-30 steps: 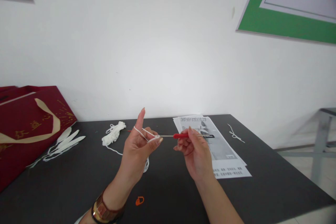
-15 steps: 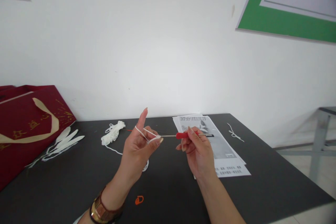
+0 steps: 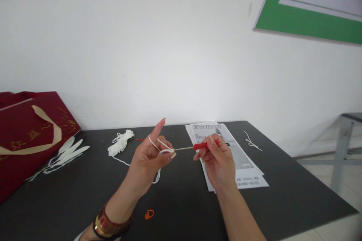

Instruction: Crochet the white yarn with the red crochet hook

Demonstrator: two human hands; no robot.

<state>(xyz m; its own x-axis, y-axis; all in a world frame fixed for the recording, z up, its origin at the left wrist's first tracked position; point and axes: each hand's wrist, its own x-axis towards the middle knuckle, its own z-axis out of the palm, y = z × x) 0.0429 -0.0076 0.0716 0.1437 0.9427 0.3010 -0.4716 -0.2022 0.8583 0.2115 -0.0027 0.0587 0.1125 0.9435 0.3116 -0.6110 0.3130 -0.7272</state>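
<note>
My left hand point(image 3: 149, 160) pinches white yarn point(image 3: 166, 151) between thumb and fingers, with a strand looped round its raised index finger. In my right hand point(image 3: 219, 162) is a crochet hook point(image 3: 200, 146) with a red handle and thin metal shaft. The hook's tip reaches the yarn at my left fingertips; how it sits in the loop is too small to tell. A white yarn bundle point(image 3: 121, 143) lies on the table behind my left hand, a strand trailing from it toward that hand. Below the hands lies an orange stitch marker point(image 3: 149, 214).
Printed sheets point(image 3: 249, 184) lie partly behind my right hand on the black table point(image 3: 181, 211). At left stand a dark red bag point(image 3: 25, 120) and white leaf-shaped pieces point(image 3: 69, 150) with strings. A second red-handled hook point(image 3: 140, 139) lies behind; a knotted white cord point(image 3: 251, 142) is at right.
My right hand and the hook have shifted slightly right, the handle now a little farther from my left fingertips. My left index finger leans more to the right.
</note>
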